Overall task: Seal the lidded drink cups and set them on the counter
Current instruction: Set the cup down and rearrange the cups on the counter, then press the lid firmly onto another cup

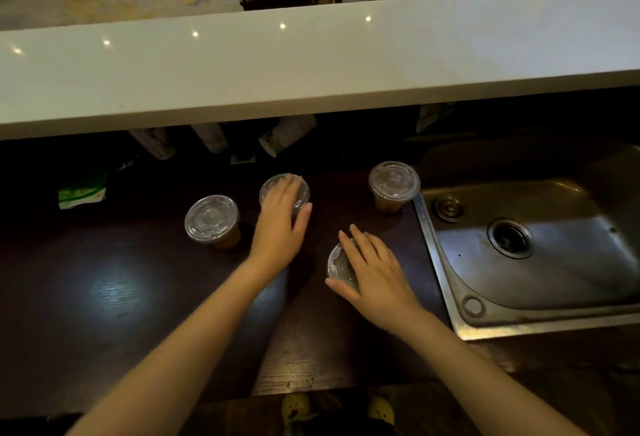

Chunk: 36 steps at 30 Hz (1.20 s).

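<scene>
Sealing step: left grip (281, 226), fingers spread flat, presses the mid-frame cup (302, 197); right grip (375, 276) likewise presses the lower-centre cup (337, 267). Next likely needs curling round their sides.

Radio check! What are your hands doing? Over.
Left hand flat on back cup. Right hand flat on near cup. Left cup, far-right cup untouched. Sink beside right hand.

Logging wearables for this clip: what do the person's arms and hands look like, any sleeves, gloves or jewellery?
The left hand and right hand are ungloved, with no ring, watch or bracelet showing. Both arms are bare to the frame edge, with no sleeves in view.
</scene>
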{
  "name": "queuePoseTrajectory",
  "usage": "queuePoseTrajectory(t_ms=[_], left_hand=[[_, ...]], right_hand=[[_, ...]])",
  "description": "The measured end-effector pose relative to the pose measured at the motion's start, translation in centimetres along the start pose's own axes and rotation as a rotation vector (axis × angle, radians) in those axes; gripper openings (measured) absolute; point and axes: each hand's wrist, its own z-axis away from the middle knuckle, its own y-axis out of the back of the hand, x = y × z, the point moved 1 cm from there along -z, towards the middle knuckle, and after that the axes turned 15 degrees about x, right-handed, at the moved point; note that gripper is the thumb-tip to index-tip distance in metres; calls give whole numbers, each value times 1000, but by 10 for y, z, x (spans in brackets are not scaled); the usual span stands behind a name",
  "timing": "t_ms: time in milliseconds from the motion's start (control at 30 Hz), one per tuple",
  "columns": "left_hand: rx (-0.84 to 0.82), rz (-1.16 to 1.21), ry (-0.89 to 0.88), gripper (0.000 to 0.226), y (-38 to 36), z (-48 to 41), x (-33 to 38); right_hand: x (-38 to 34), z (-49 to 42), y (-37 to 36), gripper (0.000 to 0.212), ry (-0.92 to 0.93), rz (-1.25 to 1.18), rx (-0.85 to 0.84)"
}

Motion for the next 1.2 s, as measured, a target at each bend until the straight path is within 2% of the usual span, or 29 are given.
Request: queuePoseTrajectory(t_ms=[67,133,200,267,367,533,733,1000,1100,1200], left_hand=[[76,186,98,36,-2,40,14],[49,290,241,32,-13,74,27],[29,360,368,32,-28,94,37],[78,411,431,31,-41,101,45],[215,396,415,31,-51,105,50],[301,392,380,33,-59,108,44],[291,402,394,33,-59,107,44],[244,369,395,33,-58,99,43],[183,408,388,32,-55,96,39],[42,497,367,30,-48,88,34]], right_hand=[[0,5,-1,65,-164,-239,70],[8,7,-2,50,-346,-446,177],[16,8,-7,39,-468,-602,202],[17,9,-15,31,-536,-798,202],[16,11,-24,27,-560,-941,271],[17,10,-30,26,-556,-981,354],[16,10,-29,27,-547,-1046,368],[11,12,-28,27,-621,-1019,425],[5,17,-28,26,-651,-1010,449],[2,29,-30,33,-667,-973,421]])
